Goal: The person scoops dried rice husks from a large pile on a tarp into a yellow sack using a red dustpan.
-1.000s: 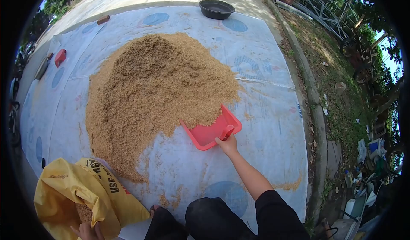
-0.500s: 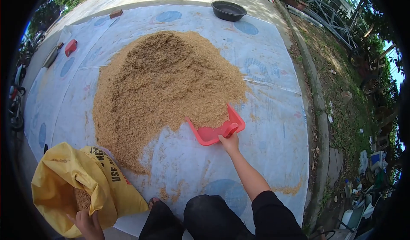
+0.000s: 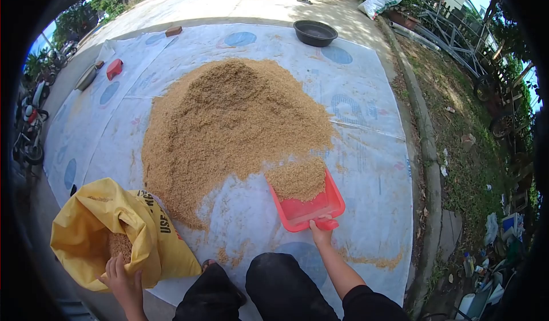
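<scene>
One loaded red dustpan (image 3: 303,211), one open yellow sack (image 3: 86,226)
In the head view, the dustpan's handle is clasped by the right grip (image 3: 322,233), mouth facing the tan heap (image 3: 231,124); well left lies the sack, its rim held under the left grip's (image 3: 122,281) curled fingers. Since the earlier frame, the dustpan has been drawn back.

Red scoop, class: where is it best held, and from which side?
Best by its handle, likely from the wearer's side: it juts back from the red scoop, opposite the open mouth facing the pile. The right hand's grip is there.
</scene>
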Tool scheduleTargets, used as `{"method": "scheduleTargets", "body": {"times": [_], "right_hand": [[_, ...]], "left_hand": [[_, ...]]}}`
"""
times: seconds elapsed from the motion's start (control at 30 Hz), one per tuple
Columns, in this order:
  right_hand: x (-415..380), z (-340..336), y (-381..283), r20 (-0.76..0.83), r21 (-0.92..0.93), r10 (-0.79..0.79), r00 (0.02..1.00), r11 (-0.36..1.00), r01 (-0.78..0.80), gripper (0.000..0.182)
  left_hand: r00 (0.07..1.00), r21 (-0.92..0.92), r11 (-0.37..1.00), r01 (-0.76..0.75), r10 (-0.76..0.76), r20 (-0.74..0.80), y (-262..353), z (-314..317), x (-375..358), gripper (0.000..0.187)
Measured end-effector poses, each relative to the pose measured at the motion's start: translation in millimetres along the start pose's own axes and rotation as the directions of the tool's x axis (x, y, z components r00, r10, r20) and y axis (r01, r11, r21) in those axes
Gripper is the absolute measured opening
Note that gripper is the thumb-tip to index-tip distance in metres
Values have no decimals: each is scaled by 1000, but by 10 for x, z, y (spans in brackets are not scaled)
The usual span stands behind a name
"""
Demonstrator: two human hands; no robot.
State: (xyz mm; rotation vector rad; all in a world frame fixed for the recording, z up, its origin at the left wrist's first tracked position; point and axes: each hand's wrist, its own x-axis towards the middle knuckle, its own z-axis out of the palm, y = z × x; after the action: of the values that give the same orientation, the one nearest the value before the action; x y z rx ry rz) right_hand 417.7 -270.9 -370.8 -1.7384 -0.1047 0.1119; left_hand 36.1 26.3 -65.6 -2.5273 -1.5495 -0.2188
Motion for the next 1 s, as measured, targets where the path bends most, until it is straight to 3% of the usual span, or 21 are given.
{"method": "scheduleTargets", "body": {"times": [0.27,0.43,0.57,0.77,0.87,0.93,0.97,1.0], "right_hand": [[158,127,-95,-24,-40,-61,998,997,60,34],[315,370,57,-37,142,-70,997,987,75,34],[419,565,28,-18,128,-46,999,991,47,35],[503,652,-68,145,119,-160,976,983,143,33],[573,738,-153,254,248,-153,955,965,89,34],[540,710,-471,351,303,-156,923,952,45,35],[534,713,-707,374,308,-172,912,950,53,35],[505,742,-981,448,349,-103,888,935,-68,35]], "left_hand": [[998,-56,998,30,-27,50,67,-43,-59,42],[999,-74,997,18,-14,46,81,-9,-79,39],[999,-68,998,9,-5,54,104,-42,-90,38],[995,-67,994,88,-85,48,154,-288,-78,50],[991,-40,992,119,-117,62,61,-402,-69,52],[999,-8,999,40,-40,29,-75,-360,-81,46],[997,-9,998,70,-69,20,-126,-351,-84,46],[999,-23,999,45,-45,30,-181,-349,-74,39]]}}
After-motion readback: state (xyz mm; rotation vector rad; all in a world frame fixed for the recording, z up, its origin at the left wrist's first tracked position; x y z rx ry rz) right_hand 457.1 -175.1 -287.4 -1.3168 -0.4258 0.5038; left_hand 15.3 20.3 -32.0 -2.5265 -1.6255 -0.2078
